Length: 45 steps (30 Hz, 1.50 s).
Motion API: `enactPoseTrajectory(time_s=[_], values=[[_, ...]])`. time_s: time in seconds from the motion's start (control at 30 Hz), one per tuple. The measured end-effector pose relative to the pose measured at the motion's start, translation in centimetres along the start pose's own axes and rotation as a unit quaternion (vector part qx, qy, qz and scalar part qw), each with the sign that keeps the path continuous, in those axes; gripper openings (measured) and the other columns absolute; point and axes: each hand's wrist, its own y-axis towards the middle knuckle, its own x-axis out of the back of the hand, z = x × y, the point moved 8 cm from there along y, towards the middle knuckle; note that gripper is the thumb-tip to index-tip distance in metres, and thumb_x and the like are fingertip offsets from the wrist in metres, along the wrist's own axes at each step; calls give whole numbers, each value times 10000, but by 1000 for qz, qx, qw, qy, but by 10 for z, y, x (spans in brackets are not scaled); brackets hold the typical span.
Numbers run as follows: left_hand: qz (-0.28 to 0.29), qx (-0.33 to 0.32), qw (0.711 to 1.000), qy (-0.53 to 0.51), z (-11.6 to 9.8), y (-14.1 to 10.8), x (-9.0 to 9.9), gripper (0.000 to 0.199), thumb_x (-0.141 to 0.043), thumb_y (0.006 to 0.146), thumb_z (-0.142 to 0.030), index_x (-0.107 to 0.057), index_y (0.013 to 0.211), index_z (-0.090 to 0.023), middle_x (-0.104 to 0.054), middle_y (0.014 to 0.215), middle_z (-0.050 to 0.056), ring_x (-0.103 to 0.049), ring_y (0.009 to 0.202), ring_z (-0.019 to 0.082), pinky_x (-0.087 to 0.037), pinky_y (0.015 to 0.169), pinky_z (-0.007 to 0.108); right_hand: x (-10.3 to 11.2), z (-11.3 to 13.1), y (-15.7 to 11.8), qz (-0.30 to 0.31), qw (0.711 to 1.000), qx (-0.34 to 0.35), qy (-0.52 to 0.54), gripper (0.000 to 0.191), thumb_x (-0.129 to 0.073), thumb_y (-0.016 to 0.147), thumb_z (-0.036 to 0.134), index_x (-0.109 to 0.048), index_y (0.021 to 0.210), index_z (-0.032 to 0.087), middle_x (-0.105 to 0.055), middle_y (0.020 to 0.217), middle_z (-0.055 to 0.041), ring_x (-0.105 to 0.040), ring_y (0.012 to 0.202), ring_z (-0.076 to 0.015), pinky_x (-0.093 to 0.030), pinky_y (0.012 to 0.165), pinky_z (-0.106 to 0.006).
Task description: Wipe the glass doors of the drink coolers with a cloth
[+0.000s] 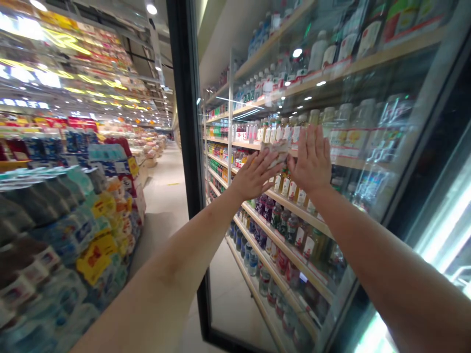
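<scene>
Supermarket aisle (162,196), hands (253,176) (312,159) against glass cooler door (353,196)

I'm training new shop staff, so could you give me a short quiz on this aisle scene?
1. Which is nearer the black door frame: the left hand or the right hand?
2. True or false: the bottles stand behind the glass door.
3. What is stacked left of the frame? A) shrink-wrapped drink packs B) shopping baskets C) loose fruit

Key: 1. The left hand; 2. True; 3. A
</scene>
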Motion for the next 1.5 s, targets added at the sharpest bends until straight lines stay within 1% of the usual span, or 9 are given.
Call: enactPoseTrajectory(time_s=[0.17, 0.37, 0.53, 0.73, 0.93, 1.07, 1.27, 1.43, 1.5], values=[[-95, 158, 983, 26, 27, -11, 11, 683, -406, 1122, -471, -190, 1712, -202, -81, 1766, 136, -25, 1635, 297, -96, 1337, 558, 1, 0, 1, 3, 1000, 1, 10, 746, -416, 1027, 414, -274, 1653, 34, -274, 1699, -248, -169, 1611, -380, -241, 1265, -655], [-8, 18, 1000, 0, 0, -15, 3, 644, -432, 1111, -527, -314, 1679, -248, -215, 1746, 122, -88, 1631, 299, -124, 1336, 547, 3, 0, 1, 2, 1000, 2, 5, 738, -422, 1032, 422, -324, 1627, -3, -287, 1692, -255, -184, 1605, -391, -231, 1279, -632], [-77, 139, 987, 40, 25, -23, 17, 659, -371, 1127, -516, -308, 1679, -162, -190, 1739, 187, -66, 1633, 303, -86, 1331, 560, 3, 0, 1, 10, 1000, -4, -6, 738, -446, 1023, 404, -318, 1631, 6, -280, 1699, -244, -199, 1602, -389, -233, 1278, -632], [6, 23, 1000, -4, 4, -19, 3, 593, -368, 1123, -534, -382, 1653, -269, -285, 1729, 103, -118, 1631, 284, -100, 1335, 538, 2, -2, 2, 40, 999, -11, 3, 738, -434, 1029, 404, -301, 1639, 12, -262, 1705, -244, -175, 1609, -381, -204, 1286, -634], [-60, 170, 984, -4, 31, -11, 11, 660, -300, 1117, -574, -383, 1653, -199, -237, 1739, 141, -58, 1639, 276, -69, 1333, 541, 0, -3, 3, 59, 998, -22, 5, 735, -430, 1028, 395, -284, 1657, 44, -249, 1719, -210, -167, 1613, -374, -195, 1289, -635], [9, 120, 991, -65, 20, -4, 1, 612, -321, 1109, -567, -440, 1623, -256, -298, 1727, 76, -119, 1635, 267, -46, 1343, 527, -2, -4, 4, 70, 997, -22, 8, 748, -428, 1034, 409, -265, 1663, 39, -224, 1726, -210, -146, 1618, -375, -193, 1287, -647], [-31, 203, 978, -42, 31, -3, 6, 660, -265, 1107, -567, -390, 1648, -210, -212, 1752, 100, -79, 1640, 288, -13, 1341, 541, 2, -3, 3, 88, 996, -33, 12, 719, -365, 1066, 423, -240, 1686, 80, -176, 1746, -173, -93, 1630, -348, -197, 1289, -652], [21, 103, 991, -79, 15, -1, -7, 666, -265, 1095, -637, -448, 1615, -264, -272, 1739, 55, -111, 1636, 280, -36, 1347, 536, 4, -2, 3, 91, 995, -34, 9, 718, -350, 1074, 435, -246, 1683, 70, -167, 1748, -165, -94, 1631, -341, -190, 1297, -641], [15, 127, 989, -77, 26, -3, -7, 669, -238, 1101, -638, -419, 1631, -271, -238, 1748, 24, -94, 1639, 263, 45, 1349, 513, 4, -2, 4, 92, 995, -35, 9, 726, -358, 1069, 429, -242, 1681, 56, -165, 1747, -168, -91, 1631, -344, -188, 1295, -652]])
